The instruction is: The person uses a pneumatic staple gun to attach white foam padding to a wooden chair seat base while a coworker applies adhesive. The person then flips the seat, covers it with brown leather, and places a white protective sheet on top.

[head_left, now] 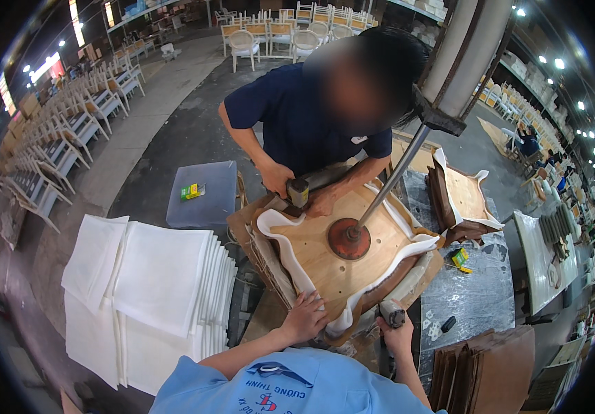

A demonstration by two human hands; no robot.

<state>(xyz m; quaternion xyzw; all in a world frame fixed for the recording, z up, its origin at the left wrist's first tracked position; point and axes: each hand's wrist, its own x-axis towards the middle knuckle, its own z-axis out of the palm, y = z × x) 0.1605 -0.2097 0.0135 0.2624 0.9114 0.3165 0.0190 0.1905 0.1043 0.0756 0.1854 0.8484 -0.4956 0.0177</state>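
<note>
A plywood seat panel [311, 252], edged with white padding [290, 259] and brown cover material, lies under a round red press foot [349, 239] on a metal rod. My left hand [304, 319] grips the padding at the near left edge, its fingers bent over onto the wood. In my right hand [399, 337] is a grey staple gun [392, 314], held by the near right edge; its nose is partly hidden. Across the panel, a co-worker in dark blue holds another staple gun [298, 192] at the far left edge, with the other hand pressed on the wood.
White padding sheets [163, 269] are stacked at the left, near a translucent box [202, 193]. To the right, another padded seat panel [464, 190] sits on a plastic-covered table [473, 297], with brown sheets [487, 366] nearer me. The press column [459, 55] slants overhead.
</note>
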